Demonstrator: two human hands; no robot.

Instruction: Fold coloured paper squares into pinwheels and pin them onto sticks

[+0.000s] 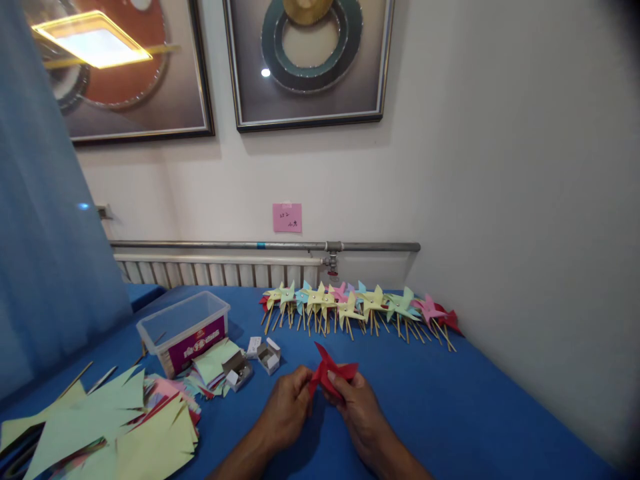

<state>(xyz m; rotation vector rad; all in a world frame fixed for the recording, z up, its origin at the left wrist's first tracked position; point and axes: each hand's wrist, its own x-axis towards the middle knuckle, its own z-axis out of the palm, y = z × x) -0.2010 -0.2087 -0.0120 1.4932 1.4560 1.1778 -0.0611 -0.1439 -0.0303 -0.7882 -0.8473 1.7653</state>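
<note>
A red paper pinwheel is held between my two hands, above the blue-covered table near its front middle. My left hand is closed, its fingers pinching the pinwheel's left side. From the right, my right hand grips it, with the thumb pressed on the folded paper near the centre. Whether a stick is attached cannot be seen behind the fingers. Just left of the hands stand two small open boxes, a nearer box with small pieces inside and a white box.
Finished pinwheels on sticks lie in a long row along the back. A clear plastic bin stands at left, beside cut paper squares. Larger slit paper sheets and dark scissor handles lie front left. A blue curtain hangs at left.
</note>
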